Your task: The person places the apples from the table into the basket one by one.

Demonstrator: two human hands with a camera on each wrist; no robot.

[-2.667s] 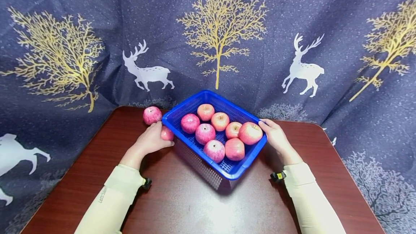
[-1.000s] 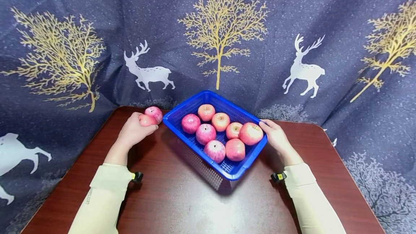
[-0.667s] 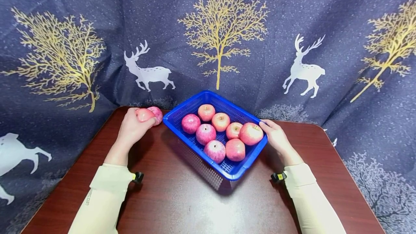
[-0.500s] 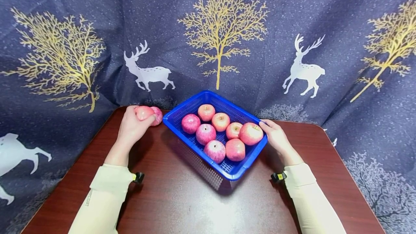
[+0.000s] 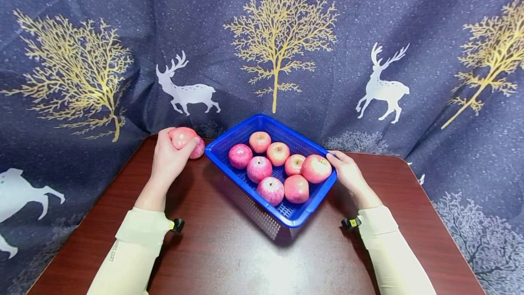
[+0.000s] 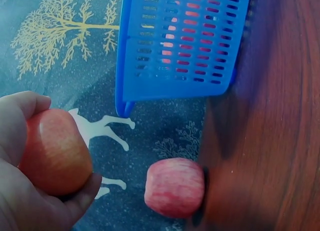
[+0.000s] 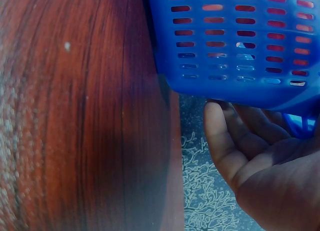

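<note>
My left hand [image 5: 171,158] grips a red apple [image 5: 182,137] between thumb and fingers at the table's back left. In the left wrist view that apple [image 6: 57,151] is off the table, in front of the backdrop. A second, pinker apple [image 6: 175,187] stands on the table below and beyond it, partly covered by my thumb in the head view. On the right, my right hand [image 5: 347,172] holds the corner of a blue perforated basket [image 5: 245,190], its fingers bent at the rim in the right wrist view. Several red and pink apples [image 5: 259,169] lie in the basket.
The basket stands askew on a brown wooden table [image 5: 229,258], near its back edge. A dark blue cloth [image 5: 245,35] with deer and gold trees hangs right behind the table. Black wrist cameras [image 5: 178,226] sit at both cuffs.
My left hand moved from beside the basket to the left with its apple, then raised it in front of the pinker apple. The right hand and basket stayed in place.
</note>
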